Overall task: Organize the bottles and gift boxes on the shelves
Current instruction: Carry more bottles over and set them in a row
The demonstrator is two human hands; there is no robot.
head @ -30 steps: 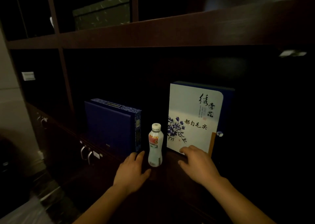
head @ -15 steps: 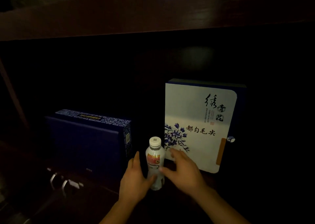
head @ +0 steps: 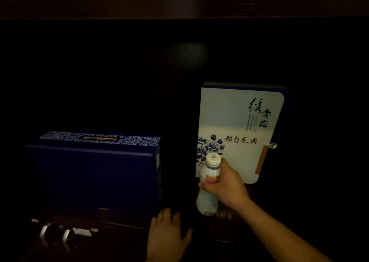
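Note:
A small clear bottle [head: 207,199] with a white cap and an orange label stands tilted slightly on the dark shelf, in front of the lower left corner of a white gift box [head: 237,122] printed with blue flowers and black characters. My right hand [head: 227,186] is wrapped around the bottle's middle. A dark blue gift box [head: 93,174] with a patterned top stands upright to the left. My left hand [head: 167,235] rests flat with fingers spread at the shelf's front edge, just right of the blue box's lower corner, holding nothing.
The dark wooden shelf board above [head: 179,0] spans the top of the view. Metal drawer handles [head: 54,235] show below the shelf edge at the lower left. The gap between the two boxes and the shelf's back are very dark.
My right hand closed around the bottle and moved it a little right toward the white box. My left hand let go of the bottle and dropped to the shelf edge. The camera moved closer.

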